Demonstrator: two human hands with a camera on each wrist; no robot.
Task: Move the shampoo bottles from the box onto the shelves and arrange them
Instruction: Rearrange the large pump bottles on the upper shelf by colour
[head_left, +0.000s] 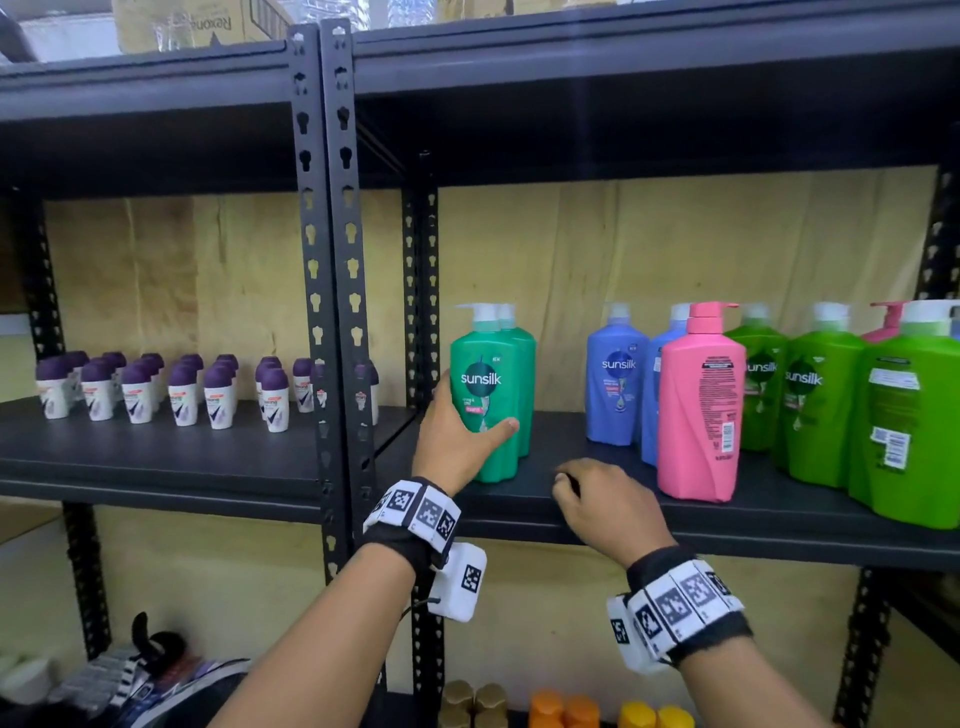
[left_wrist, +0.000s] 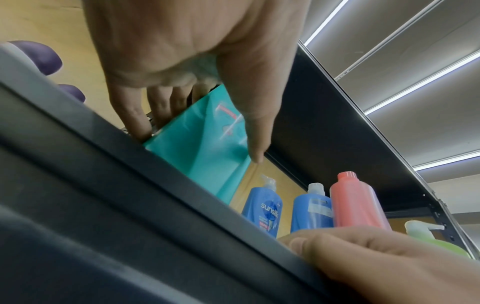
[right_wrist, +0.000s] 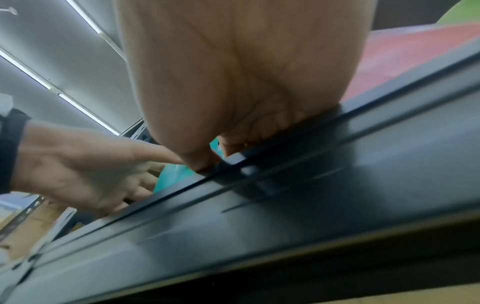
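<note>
Left hand (head_left: 457, 436) wraps front teal shampoo bottle (head_left: 485, 395) standing on shelf (head_left: 597, 499); right hand (head_left: 605, 506) just right, curled, holding nothing.

My left hand (head_left: 457, 436) reaches forward, fingers and thumb spread in a wrap; my right hand (head_left: 605, 506) lies knuckles-up beside it, fingers curled under, both wrists banded.
</note>
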